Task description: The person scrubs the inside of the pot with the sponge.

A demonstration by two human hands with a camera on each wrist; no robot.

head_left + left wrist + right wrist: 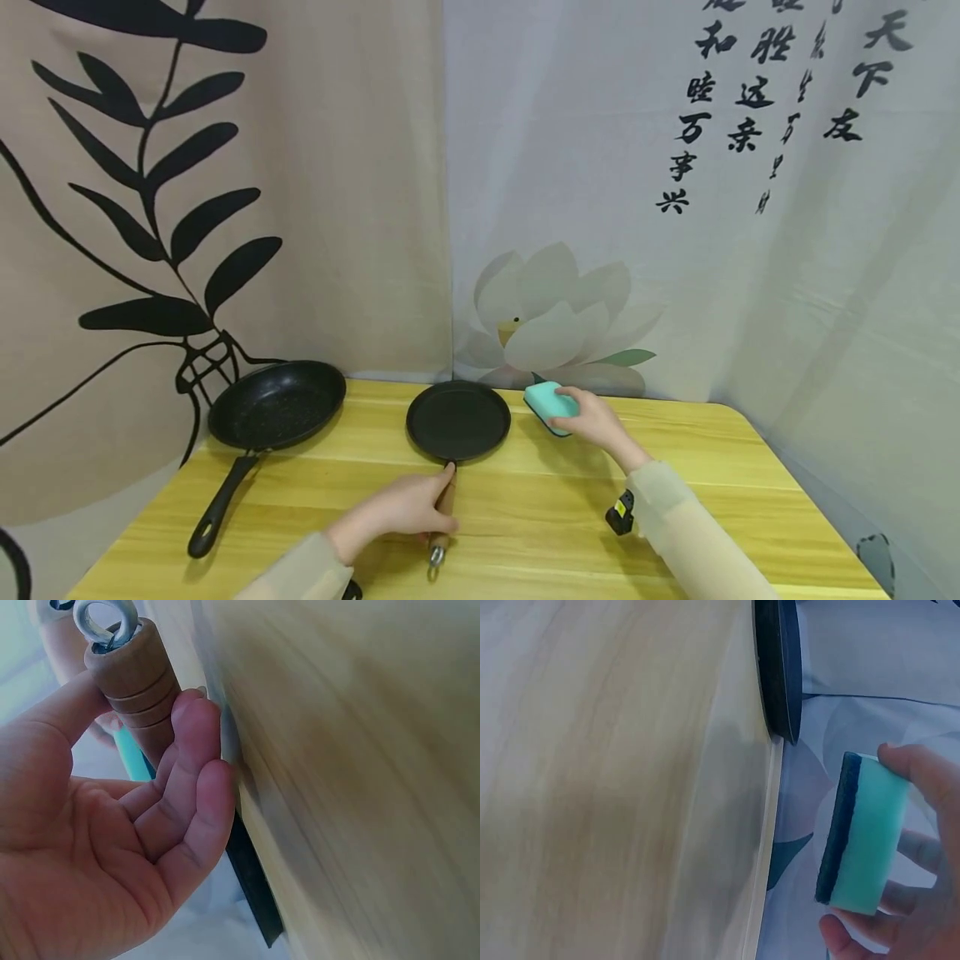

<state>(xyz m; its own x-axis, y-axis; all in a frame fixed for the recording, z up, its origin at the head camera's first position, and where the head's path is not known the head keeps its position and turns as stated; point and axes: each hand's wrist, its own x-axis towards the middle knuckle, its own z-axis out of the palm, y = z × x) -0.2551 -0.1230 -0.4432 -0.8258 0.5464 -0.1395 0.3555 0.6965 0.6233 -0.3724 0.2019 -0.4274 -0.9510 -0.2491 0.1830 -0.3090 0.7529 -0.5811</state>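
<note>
Fingers of the left hand [401,510] are curling round the wooden handle [444,508] of the flat round pan [458,420] in the head view, while the right hand [596,419] is gripping a teal sponge [551,405] just beside the pan's far right edge, held a little above the yellow worktop [720,467]. A second, deeper frying pan [276,404] is lying to the left with its black handle pointing toward the near edge, well apart from both hands. Printed curtains are hanging behind the worktop, one with dark leaves, one with a pale lotus and black script. From the left wrist, the thumb and fingers [196,742] are closing on the ribbed wooden handle [135,690], whose end is carrying a metal eye ring [105,622]; the wooden worktop [360,787] is filling the right side of this view. From the right wrist, the right hand's fingers [922,776] and thumb are pinching the sponge [862,832], its dark scouring layer facing the worktop [615,780], and the flat pan [778,667] is showing edge-on above it, apart from the sponge.
</note>
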